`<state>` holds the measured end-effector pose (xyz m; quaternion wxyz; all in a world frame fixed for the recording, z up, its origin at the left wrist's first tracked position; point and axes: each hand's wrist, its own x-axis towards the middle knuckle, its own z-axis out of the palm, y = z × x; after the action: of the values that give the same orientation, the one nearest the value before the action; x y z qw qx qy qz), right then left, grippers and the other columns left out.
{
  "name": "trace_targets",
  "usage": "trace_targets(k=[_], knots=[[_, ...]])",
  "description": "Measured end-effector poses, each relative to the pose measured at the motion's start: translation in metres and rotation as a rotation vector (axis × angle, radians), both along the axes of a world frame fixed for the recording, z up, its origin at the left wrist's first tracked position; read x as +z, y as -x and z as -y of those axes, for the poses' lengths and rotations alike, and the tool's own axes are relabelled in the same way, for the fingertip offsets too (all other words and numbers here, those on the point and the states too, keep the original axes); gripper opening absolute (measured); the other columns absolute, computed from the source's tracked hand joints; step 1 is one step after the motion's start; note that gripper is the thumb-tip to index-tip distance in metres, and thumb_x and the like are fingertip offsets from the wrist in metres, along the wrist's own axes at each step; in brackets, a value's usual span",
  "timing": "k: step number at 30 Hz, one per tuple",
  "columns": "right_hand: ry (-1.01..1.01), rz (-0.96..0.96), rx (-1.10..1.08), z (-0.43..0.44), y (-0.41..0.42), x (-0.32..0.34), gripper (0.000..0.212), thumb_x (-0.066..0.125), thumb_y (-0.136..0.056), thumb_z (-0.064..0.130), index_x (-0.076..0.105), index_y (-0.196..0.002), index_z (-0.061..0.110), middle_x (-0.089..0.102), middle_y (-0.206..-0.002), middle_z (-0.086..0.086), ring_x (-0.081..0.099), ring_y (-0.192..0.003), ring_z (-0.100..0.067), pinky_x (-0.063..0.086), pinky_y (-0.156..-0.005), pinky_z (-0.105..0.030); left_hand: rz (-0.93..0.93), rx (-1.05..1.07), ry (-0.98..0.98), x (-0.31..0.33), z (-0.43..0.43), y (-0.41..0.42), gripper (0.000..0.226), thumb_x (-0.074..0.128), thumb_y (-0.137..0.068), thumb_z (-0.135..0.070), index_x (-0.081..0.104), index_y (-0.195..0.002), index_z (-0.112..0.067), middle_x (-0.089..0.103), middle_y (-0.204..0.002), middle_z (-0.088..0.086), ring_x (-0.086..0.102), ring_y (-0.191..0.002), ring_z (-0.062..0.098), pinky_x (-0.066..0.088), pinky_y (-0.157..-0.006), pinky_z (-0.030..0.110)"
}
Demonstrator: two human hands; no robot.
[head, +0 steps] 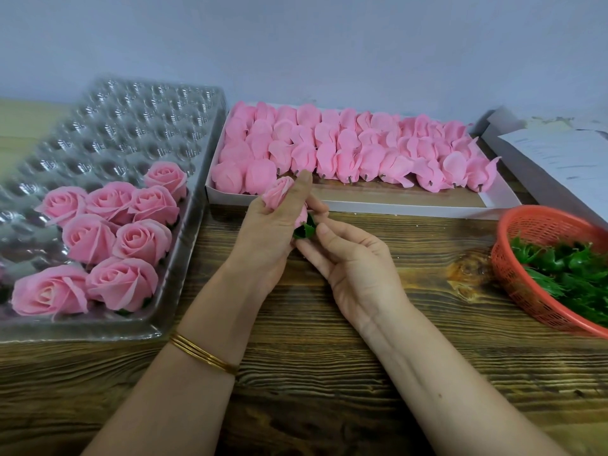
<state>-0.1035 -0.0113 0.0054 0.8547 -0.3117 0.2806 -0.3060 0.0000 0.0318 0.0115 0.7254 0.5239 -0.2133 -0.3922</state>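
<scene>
Centrally, above a wooden table (296, 373), two hands meet. The left hand (273, 235) curls round a pink rose (279, 192), with the bloom pointing to 11 o'clock and the base to 5. The right hand (348, 261), at 4 o'clock of the rose, pinches a green calyx (305, 231) between thumb and fingers, against the rose's base. The joint itself is hidden.

To do this well, it seems best to hold the rose lightly so the petals do not crush, centre the calyx, and push it straight on until flush.

Finished roses sit in a clear tray (115, 126) at 9 o'clock. Bare roses lie in a box (394, 205) at 12, and spare calyxes in a red basket (513, 225) at 3.
</scene>
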Motion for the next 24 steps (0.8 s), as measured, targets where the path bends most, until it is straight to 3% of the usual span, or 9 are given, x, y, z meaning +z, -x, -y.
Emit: trace_targets(k=[8,13,17,24], knots=[[-0.070,-0.003,0.059,-0.0002,0.0018,0.0030,0.018,0.059,-0.087,-0.008,0.066,-0.102,-0.013,0.074,-0.102,-0.021,0.073,-0.094,-0.025,0.059,-0.085,-0.032,0.026,0.001,0.018,-0.0039,0.0011,-0.0016,0.034,0.064,-0.082,-0.048,0.069,-0.065,-0.018,0.070,-0.078,0.002,0.066,-0.082,0.012,0.053,-0.083,0.030],[-0.064,-0.040,0.002,-0.0004,0.0008,0.0017,0.040,0.068,-0.067,-0.009,0.063,-0.107,-0.016,0.071,-0.098,-0.024,0.073,-0.088,-0.027,0.061,-0.081,-0.034,0.067,0.001,0.014,-0.0045,0.0009,-0.0001,0.036,0.064,-0.077,-0.051,0.068,-0.069,-0.017,0.070,-0.079,0.000,0.066,-0.081,0.011,0.051,-0.080,0.029],[-0.062,-0.051,-0.011,0.0003,0.0012,0.0030,0.027,0.068,-0.066,-0.011,0.067,-0.093,-0.010,0.071,-0.084,-0.019,0.074,-0.079,-0.025,0.061,-0.078,-0.035,0.081,0.018,0.038,-0.0033,0.0017,0.0026,0.034,0.063,-0.076,-0.050,0.068,-0.067,-0.018,0.071,-0.078,-0.001,0.065,-0.082,0.011,0.050,-0.083,0.031],[-0.077,-0.083,0.023,0.0014,0.0031,0.0046,0.022,0.066,-0.079,-0.010,0.067,-0.101,-0.011,0.075,-0.098,-0.018,0.074,-0.084,-0.021,0.060,-0.080,-0.031,0.076,0.008,0.060,-0.0019,0.0009,0.0035,0.034,0.061,-0.078,-0.047,0.067,-0.070,-0.014,0.070,-0.078,-0.001,0.063,-0.083,0.013,0.051,-0.088,0.032]])
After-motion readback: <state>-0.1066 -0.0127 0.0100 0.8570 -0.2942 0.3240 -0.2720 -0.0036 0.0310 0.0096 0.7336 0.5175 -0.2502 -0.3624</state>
